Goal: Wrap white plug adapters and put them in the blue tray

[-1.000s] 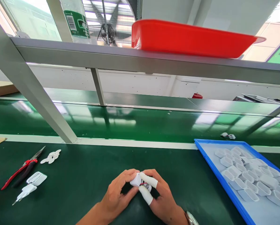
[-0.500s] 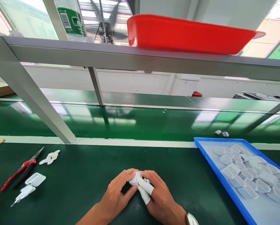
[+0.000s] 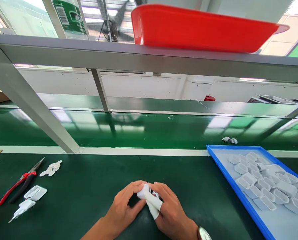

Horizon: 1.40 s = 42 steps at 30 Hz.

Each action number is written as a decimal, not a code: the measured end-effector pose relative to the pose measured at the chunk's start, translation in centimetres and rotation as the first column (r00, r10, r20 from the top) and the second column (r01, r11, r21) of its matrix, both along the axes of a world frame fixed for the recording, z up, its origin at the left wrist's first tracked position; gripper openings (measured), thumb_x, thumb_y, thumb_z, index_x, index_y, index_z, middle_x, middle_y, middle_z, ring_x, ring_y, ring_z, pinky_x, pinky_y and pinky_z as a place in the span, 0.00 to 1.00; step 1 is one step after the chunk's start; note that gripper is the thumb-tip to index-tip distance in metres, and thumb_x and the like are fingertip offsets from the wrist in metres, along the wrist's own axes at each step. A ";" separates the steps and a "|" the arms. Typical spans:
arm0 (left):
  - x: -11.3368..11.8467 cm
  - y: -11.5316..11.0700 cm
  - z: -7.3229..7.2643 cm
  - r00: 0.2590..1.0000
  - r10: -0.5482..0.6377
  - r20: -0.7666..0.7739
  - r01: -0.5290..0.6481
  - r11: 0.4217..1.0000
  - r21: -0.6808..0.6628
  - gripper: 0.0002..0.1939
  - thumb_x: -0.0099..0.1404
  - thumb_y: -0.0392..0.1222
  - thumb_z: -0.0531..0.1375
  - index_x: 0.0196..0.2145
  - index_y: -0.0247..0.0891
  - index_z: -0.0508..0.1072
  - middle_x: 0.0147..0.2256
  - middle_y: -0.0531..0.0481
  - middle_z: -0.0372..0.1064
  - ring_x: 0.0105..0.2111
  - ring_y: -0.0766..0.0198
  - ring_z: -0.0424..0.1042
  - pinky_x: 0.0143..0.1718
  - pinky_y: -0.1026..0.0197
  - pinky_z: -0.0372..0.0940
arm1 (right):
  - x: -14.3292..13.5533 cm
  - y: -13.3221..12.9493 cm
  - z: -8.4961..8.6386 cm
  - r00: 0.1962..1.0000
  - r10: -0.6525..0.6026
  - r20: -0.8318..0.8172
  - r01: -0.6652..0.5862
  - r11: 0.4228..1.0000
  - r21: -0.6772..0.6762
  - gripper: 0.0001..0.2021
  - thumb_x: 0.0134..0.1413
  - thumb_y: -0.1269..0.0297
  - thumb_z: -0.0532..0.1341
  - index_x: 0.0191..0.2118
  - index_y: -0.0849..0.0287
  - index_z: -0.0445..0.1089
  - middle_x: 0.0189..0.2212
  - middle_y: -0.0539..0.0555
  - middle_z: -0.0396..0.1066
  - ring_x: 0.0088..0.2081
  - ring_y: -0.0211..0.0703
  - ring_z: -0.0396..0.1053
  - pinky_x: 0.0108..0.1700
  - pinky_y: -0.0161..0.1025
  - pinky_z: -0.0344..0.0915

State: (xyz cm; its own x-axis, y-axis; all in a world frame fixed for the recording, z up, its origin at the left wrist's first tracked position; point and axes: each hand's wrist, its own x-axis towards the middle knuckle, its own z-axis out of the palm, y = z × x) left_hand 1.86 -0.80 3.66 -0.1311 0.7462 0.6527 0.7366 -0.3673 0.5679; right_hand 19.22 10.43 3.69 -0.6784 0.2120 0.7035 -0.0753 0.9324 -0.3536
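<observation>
Low in the middle of the view, my left hand [image 3: 125, 208] and my right hand [image 3: 173, 213] meet around a small white plastic piece [image 3: 141, 193]. My left thumb and fingers pinch it from the left. White finger cots [image 3: 152, 202] cover the right thumb and index finger, which press on its right side. Much of the piece is hidden by my fingers, so its exact kind does not show. To the left lie red-and-black-handled pliers [image 3: 21, 183], a flat cluster of white pieces [image 3: 51, 168], and some larger white plastic parts [image 3: 29, 201].
On the right, a blue-rimmed tray [image 3: 235, 190] holds several translucent white parts [image 3: 266, 181]. Behind the dark green table runs a glossy green belt [image 3: 149, 130] carrying small white bits [image 3: 230, 140]. Overhead, a grey frame bar [image 3: 149, 60] supports a red bin [image 3: 201, 31].
My hands keep nearly the same pose around the white piece. The small white bits on the green belt have shifted left. The view has moved slightly.
</observation>
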 end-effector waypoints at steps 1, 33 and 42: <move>0.0 0.0 0.0 1.000 -0.005 0.000 0.005 1.000 0.007 0.15 0.70 0.33 0.62 0.53 0.40 0.69 0.48 0.44 0.79 0.48 0.59 0.80 0.51 0.61 0.76 | -0.1 0.0 0.0 1.000 0.000 0.003 0.000 1.000 0.010 0.26 0.57 0.83 0.55 0.60 0.60 0.66 0.51 0.62 0.73 0.49 0.52 0.71 0.53 0.51 0.73; -1.3 0.3 -0.1 0.980 0.071 -0.185 -0.092 0.990 -0.110 0.20 0.68 0.33 0.59 0.56 0.42 0.72 0.44 0.45 0.78 0.44 0.53 0.76 0.46 0.52 0.75 | -1.2 0.1 0.2 0.999 -0.048 -0.005 0.047 0.988 -0.146 0.18 0.66 0.72 0.58 0.60 0.56 0.64 0.46 0.58 0.75 0.44 0.47 0.73 0.47 0.44 0.74; -11.7 12.8 2.4 0.869 0.493 -0.038 -0.465 0.789 -0.401 0.16 0.60 0.41 0.64 0.46 0.37 0.76 0.42 0.44 0.79 0.44 0.49 0.78 0.51 0.49 0.71 | -1.2 1.7 -1.5 0.996 -0.079 0.041 0.074 0.992 0.104 0.19 0.60 0.72 0.59 0.57 0.64 0.66 0.48 0.64 0.74 0.47 0.54 0.71 0.50 0.51 0.75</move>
State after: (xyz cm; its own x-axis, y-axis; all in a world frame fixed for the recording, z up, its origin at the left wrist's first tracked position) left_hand -9.79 11.99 6.01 -0.5708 0.7632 0.3029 0.7157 0.2816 0.6391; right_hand 18.00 12.12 2.23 -0.6945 0.1930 0.6931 0.0116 0.9663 -0.2573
